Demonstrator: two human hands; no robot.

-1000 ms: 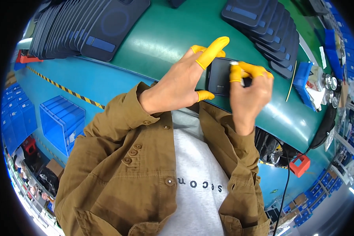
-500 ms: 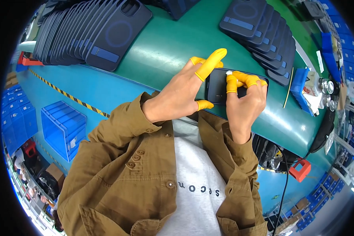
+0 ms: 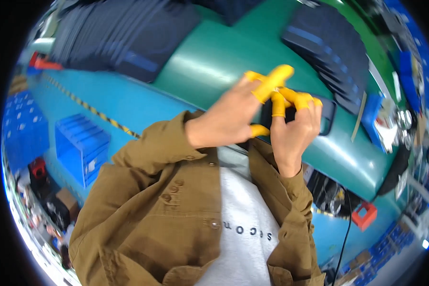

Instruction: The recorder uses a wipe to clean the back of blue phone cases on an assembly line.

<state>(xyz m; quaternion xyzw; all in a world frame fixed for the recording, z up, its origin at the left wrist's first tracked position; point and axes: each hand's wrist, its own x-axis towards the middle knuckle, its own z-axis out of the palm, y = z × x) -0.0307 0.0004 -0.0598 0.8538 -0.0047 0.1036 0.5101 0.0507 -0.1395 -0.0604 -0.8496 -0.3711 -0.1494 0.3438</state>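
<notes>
Both my hands wear yellow rubber fingertip covers and meet over a small dark flat rectangular part point(image 3: 328, 117) with rounded corners. My left hand point(image 3: 229, 119) holds its left side, with one finger stretched out above it. My right hand point(image 3: 293, 128) grips it from below and in front, so most of the part is hidden. The part is held just above the green table point(image 3: 214, 62). My brown jacket sleeves point(image 3: 167, 157) run down to the lower edge.
Rows of dark flat trays lean in stacks at the table's far left point(image 3: 124, 33) and far right point(image 3: 329, 52). Blue bins point(image 3: 81, 148) stand on the blue floor at left. A red box point(image 3: 364, 214) and a black cable lie at lower right.
The view has swung and blurred. My hands have closed in tighter over the dark part, and my right-hand fingers now cover more of it.
</notes>
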